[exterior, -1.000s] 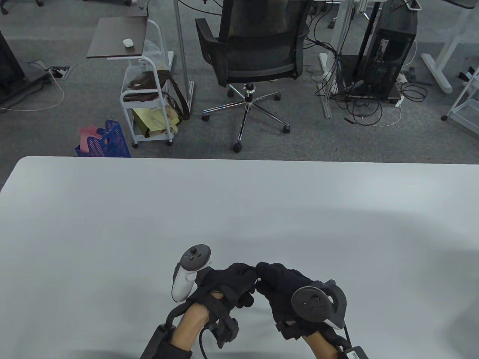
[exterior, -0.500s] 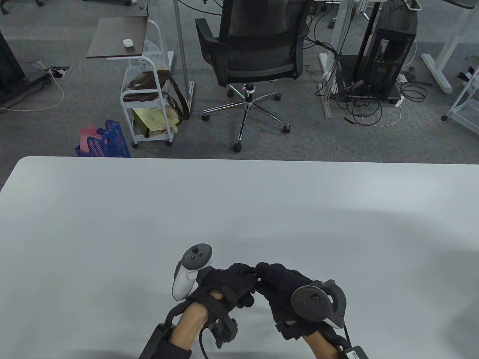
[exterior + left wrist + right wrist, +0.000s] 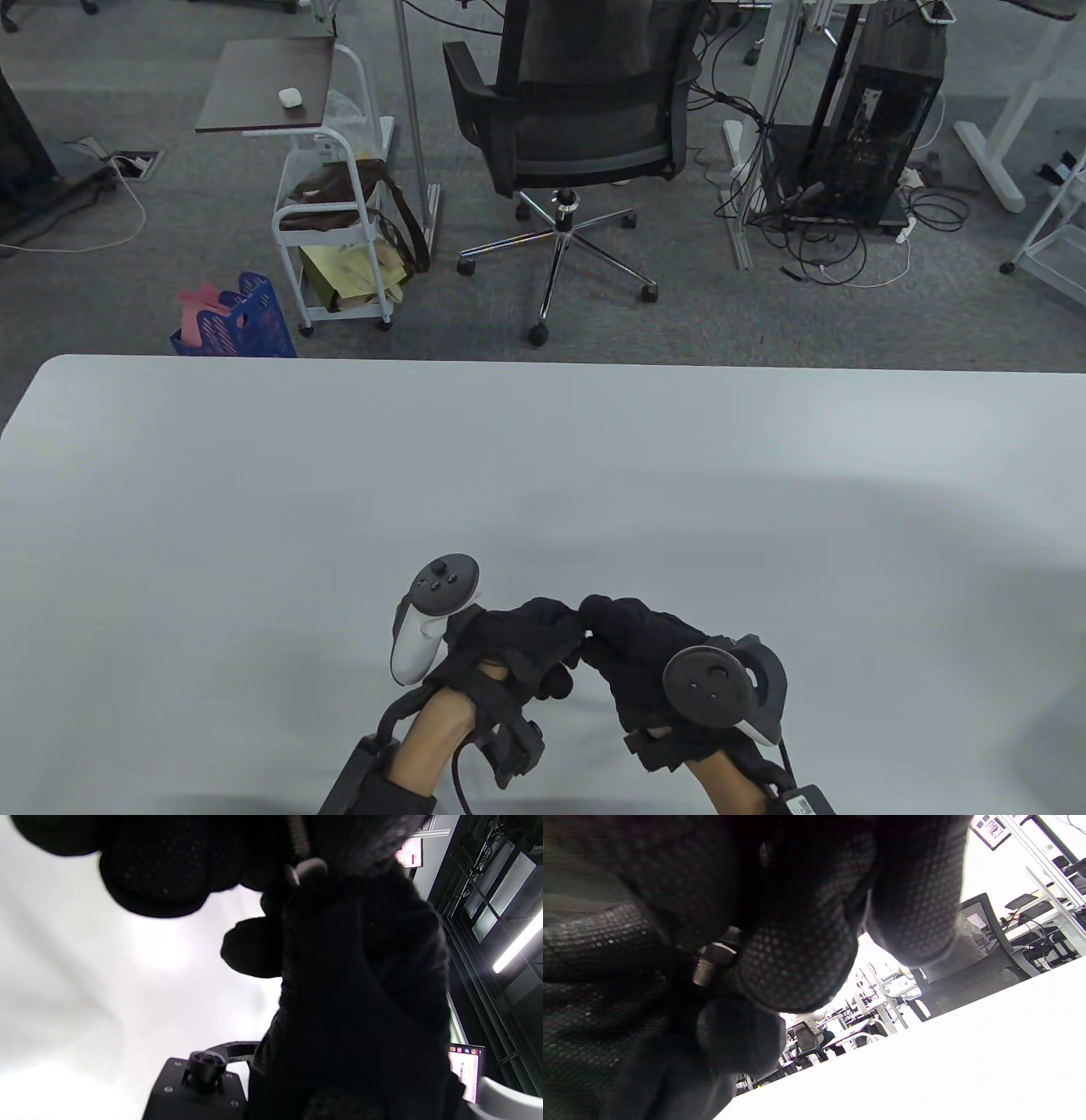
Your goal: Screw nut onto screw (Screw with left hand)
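My two gloved hands meet fingertip to fingertip low over the white table (image 3: 254,509), near its front edge. The left hand (image 3: 562,626) pinches the threaded shaft of the screw (image 3: 298,838). The metal nut (image 3: 311,870) sits on that shaft toward the right hand. In the right wrist view the screw's threaded end (image 3: 704,971) sticks out past the nut (image 3: 721,949), and the right hand (image 3: 596,621) pinches the nut with thumb (image 3: 793,959) and fingers. In the table view the gloves hide both parts.
A white tracker (image 3: 424,624) sits on the left hand and a dark one (image 3: 721,683) on the right. An office chair (image 3: 577,127), a small cart (image 3: 331,212) and cables stand on the floor beyond the table's far edge.
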Tool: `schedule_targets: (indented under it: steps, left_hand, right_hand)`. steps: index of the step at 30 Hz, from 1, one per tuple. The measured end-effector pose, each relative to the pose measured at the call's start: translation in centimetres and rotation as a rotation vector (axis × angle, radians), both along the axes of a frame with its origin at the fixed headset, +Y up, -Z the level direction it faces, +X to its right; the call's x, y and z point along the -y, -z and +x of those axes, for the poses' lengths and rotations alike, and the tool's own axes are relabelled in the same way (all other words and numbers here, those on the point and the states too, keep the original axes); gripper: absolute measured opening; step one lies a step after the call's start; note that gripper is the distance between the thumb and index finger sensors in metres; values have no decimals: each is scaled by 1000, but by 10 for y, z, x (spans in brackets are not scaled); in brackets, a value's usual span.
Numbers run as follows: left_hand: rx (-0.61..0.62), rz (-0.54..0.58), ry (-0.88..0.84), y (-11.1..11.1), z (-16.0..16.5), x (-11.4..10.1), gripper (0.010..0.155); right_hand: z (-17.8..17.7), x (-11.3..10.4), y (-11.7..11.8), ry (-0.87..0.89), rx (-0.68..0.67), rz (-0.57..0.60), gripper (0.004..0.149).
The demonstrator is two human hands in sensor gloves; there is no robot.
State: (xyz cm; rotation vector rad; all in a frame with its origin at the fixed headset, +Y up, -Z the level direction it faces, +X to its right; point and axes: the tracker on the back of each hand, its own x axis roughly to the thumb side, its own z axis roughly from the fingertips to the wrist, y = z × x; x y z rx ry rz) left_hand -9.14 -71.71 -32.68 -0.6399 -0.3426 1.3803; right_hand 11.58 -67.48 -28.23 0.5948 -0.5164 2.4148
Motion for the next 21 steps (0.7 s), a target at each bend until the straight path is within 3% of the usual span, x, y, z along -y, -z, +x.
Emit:
schedule_targets:
  steps: [3,5,8,11,15,18,21]
  left_hand:
    - [27,-3,-31,-1,-1,-1,58]
    - [4,-10,-26,-1,-2,1,67]
    - [-45,18,25,-1,-2,1,59]
    - [0,13,15,-1,0,-2,55]
    - [-1,-15,-22,-1,-2,2,67]
    - [-48,-4,28,-1,-3,3,61]
    - [-5,-4,18,0,-1,0,54]
  right_hand:
    - [0,0,0,11,3,-1,47]
    - [1,1,0,8,5,-3,47]
    - [1,2,1,-3,6,-7,47]
    - [0,2,0,-3,2,-9,47]
    - [1,2,1,4,6,-6,47]
    - [1,2,1,-6,7,-8,47]
    - [0,2,1,-7,2,-7,47]
